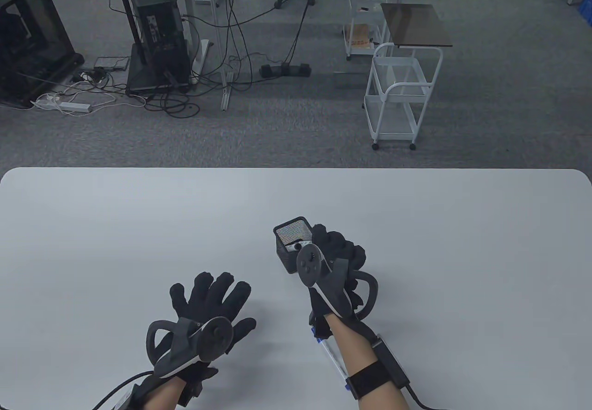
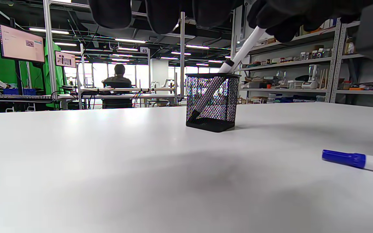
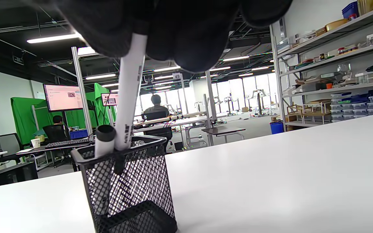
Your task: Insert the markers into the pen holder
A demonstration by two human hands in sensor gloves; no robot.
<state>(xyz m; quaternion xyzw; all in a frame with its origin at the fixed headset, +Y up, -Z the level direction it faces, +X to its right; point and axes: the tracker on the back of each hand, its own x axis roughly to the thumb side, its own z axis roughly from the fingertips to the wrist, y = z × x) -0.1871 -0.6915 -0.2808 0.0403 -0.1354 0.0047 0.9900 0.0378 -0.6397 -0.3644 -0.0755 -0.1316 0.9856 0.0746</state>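
Note:
A black mesh pen holder (image 1: 289,243) stands mid-table. My right hand (image 1: 323,239) is just right of it and grips a white marker (image 3: 129,94), tilted, with its lower end inside the holder (image 3: 128,187). A second marker with a black end (image 3: 105,142) leans inside the holder. In the left wrist view the held marker (image 2: 243,51) slants down into the holder (image 2: 213,102). A blue-capped marker (image 1: 330,350) lies on the table under my right forearm, also seen in the left wrist view (image 2: 355,160). My left hand (image 1: 210,296) lies flat and open on the table, empty.
The white table (image 1: 115,225) stretches wide to the left, right and behind the holder. Beyond its far edge is carpet with a white cart (image 1: 400,95) and desks.

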